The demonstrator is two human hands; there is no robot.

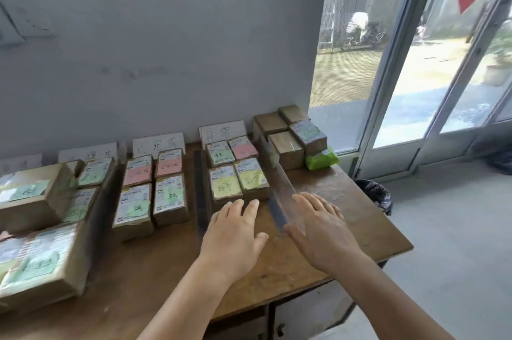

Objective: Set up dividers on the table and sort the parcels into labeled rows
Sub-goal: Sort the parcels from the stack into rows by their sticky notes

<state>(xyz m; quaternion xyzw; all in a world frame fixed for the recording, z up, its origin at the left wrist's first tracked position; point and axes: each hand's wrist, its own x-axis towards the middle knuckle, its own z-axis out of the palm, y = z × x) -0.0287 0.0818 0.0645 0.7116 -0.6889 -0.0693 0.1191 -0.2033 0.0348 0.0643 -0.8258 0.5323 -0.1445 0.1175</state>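
Note:
Brown parcels with coloured notes lie in rows on a wooden table (pixel 318 251). White label cards (pixel 158 145) lean on the wall behind the rows. Clear upright dividers stand between the rows; one divider (pixel 201 190) is left of the yellow-note parcels (pixel 224 187), another divider (pixel 274 181) is right of them. My left hand (pixel 235 234) lies flat, fingers straight, fingertips at the front of the yellow-note parcels. My right hand (pixel 321 226) is flat with its thumb side against the right divider's near end. Neither hand grips anything.
Several plain brown boxes (pixel 285 145) and a green packet (pixel 321 159) sit at the table's back right corner. Larger parcels (pixel 36 262) fill the left front. A black-lined bin (pixel 374 195) stands right of the table, beside a glass door (pixel 415 76).

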